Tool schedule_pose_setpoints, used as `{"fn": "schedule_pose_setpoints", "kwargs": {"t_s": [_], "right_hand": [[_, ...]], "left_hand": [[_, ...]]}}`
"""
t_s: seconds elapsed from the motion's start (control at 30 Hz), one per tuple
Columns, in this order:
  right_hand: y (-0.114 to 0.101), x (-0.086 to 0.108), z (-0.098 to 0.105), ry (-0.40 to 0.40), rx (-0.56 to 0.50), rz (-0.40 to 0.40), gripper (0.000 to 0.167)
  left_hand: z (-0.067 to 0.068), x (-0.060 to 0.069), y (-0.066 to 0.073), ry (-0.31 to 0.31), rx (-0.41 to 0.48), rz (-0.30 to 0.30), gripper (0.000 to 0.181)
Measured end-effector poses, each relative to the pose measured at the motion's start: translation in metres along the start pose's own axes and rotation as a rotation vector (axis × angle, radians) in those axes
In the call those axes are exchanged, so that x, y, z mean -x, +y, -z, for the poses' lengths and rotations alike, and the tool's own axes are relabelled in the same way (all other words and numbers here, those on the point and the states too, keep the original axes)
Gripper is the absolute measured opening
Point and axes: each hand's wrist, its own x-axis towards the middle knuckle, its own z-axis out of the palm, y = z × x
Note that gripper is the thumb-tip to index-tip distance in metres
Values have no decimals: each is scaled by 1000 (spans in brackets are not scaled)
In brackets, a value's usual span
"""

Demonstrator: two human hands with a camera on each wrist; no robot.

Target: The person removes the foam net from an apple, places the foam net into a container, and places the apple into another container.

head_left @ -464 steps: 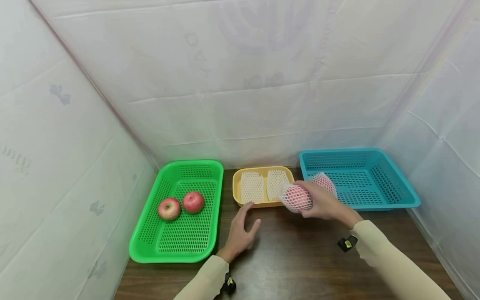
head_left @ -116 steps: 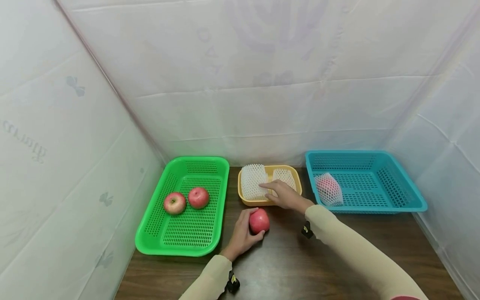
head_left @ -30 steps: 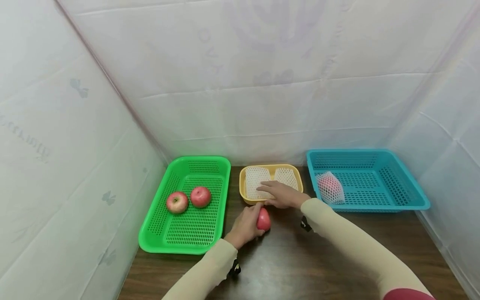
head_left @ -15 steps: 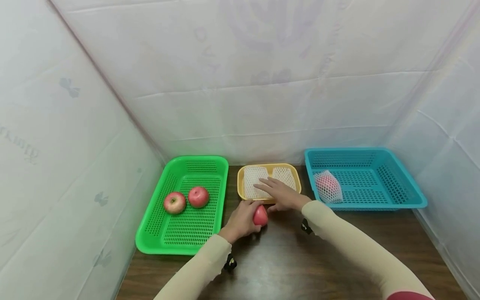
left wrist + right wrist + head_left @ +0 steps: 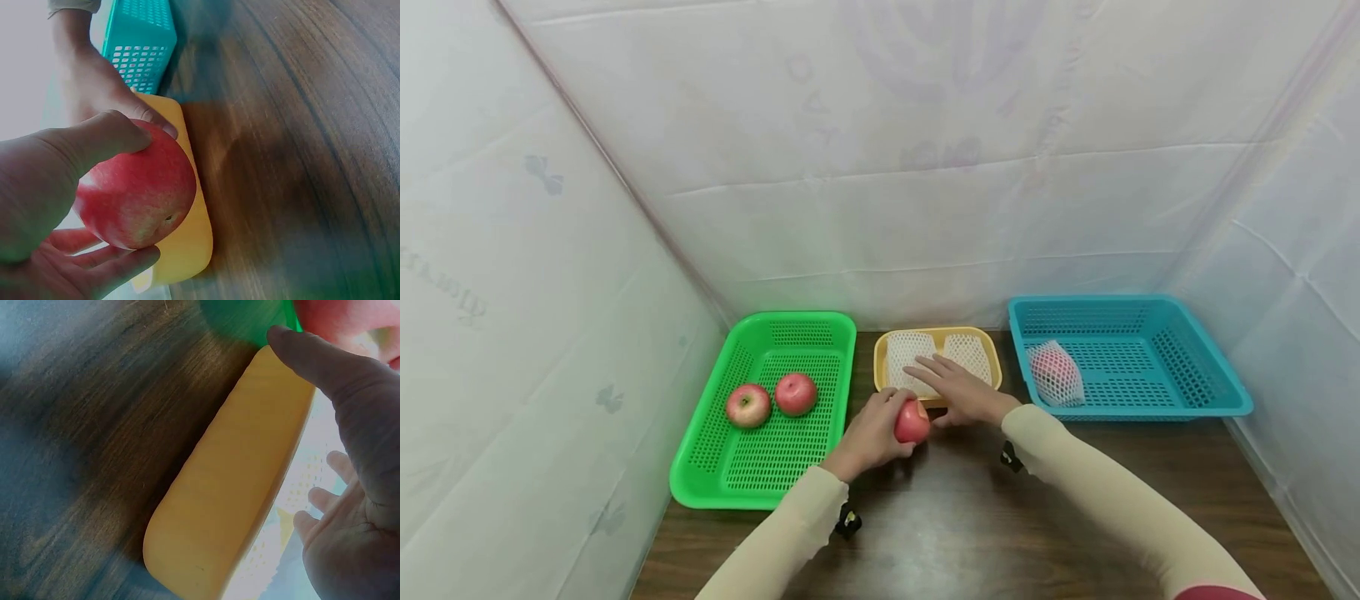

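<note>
A bare red apple (image 5: 912,423) is gripped in my left hand (image 5: 871,429), just in front of the yellow tray (image 5: 878,367). In the left wrist view my thumb presses the upper side of the apple (image 5: 140,187) and the fingers lie under it. My right hand (image 5: 962,390) reaches over the tray's front edge with its fingers spread and nothing in its grasp. White foam nets lie in the tray's two halves, a left net (image 5: 907,354) and a right net (image 5: 967,354). Whether the right fingertips touch the left net cannot be told.
At left stands a green basket (image 5: 688,467) holding two bare apples, one (image 5: 748,406) beside the other (image 5: 796,393). A blue basket (image 5: 1213,371) at right holds one net-wrapped apple (image 5: 1056,372). White sheeting (image 5: 865,208) encloses the back and sides of the dark wooden table (image 5: 985,517).
At first my right hand held a netted apple by the blue basket. Later my left hand holds a bare apple, now slightly lifted and shifted left. The right hand stays over the tray.
</note>
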Motion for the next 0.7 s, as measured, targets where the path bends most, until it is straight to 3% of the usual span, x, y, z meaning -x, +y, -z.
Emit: {"fn": "schedule_pose_setpoints", "kwargs": {"t_s": [0.37, 0.7], "right_hand": [[-5, -6, -6, 16, -53, -3, 109], [-16, -17, -10, 46, -61, 33, 109]], "left_hand": [[17, 0, -9, 26, 41, 46, 72], [46, 3, -14, 95, 96, 70, 73]]}}
